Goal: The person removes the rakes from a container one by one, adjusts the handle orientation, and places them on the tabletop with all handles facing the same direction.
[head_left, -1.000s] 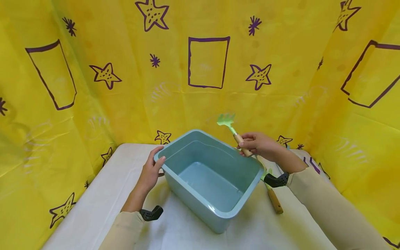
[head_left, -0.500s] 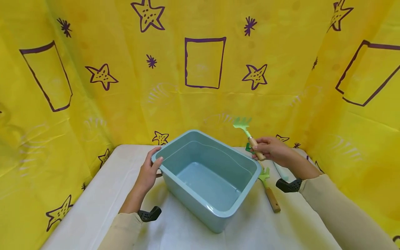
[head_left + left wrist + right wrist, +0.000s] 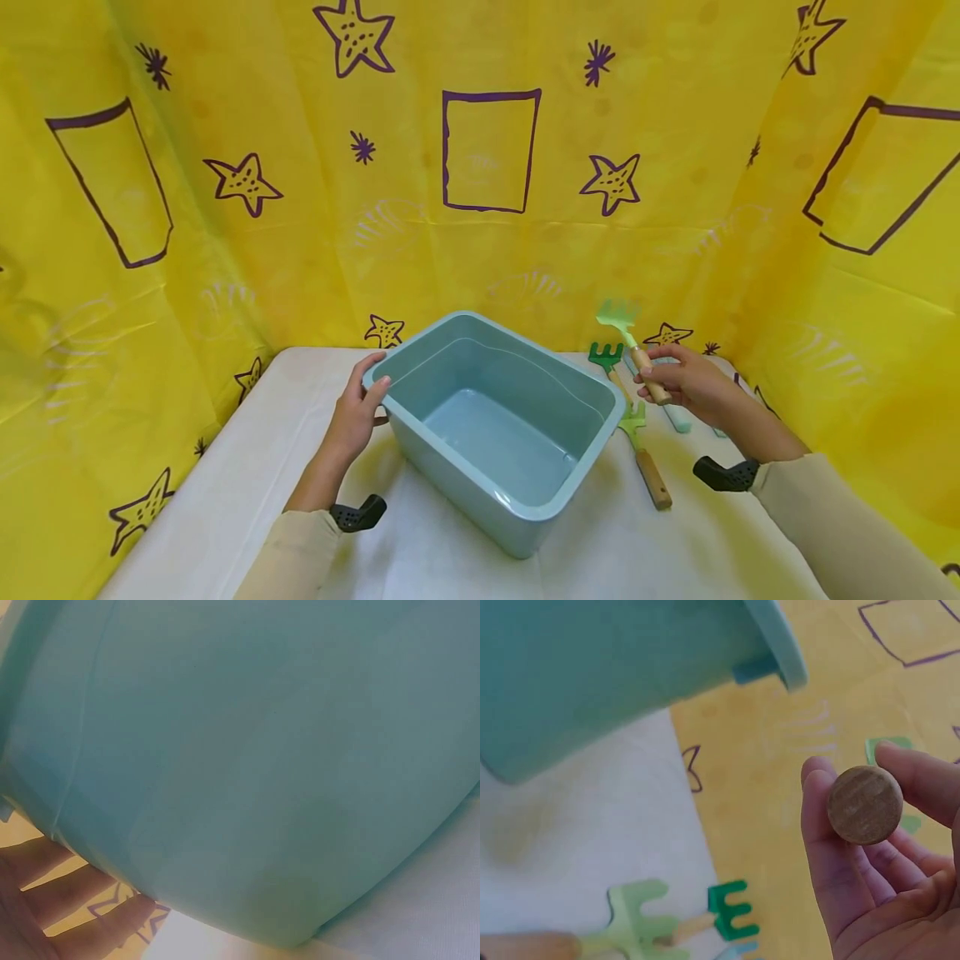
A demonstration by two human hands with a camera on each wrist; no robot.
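A teal plastic tub point(image 3: 501, 429) stands empty on the white table. My left hand point(image 3: 360, 408) holds its left rim, fingers curled over the edge; in the left wrist view the tub's wall point(image 3: 255, 765) fills the frame. To the right of the tub my right hand point(image 3: 678, 383) grips the wooden handle of a light green toy rake point(image 3: 618, 317), head raised. The right wrist view shows the handle's round end point(image 3: 864, 804) between my fingers point(image 3: 832, 847). Two more small rakes, one dark green point(image 3: 604, 357) and one light green point(image 3: 647, 458), lie on the table beside the tub.
Yellow cloth with purple stars and shapes point(image 3: 487, 150) walls in the table on three sides. A pale blue tool point(image 3: 678, 419) lies under my right hand. The white tabletop point(image 3: 225, 467) shows bare to the left of the tub.
My right hand has carried the light green rake from above the tub's far rim to the right and down, beside the tub. The left hand has stayed on the rim.
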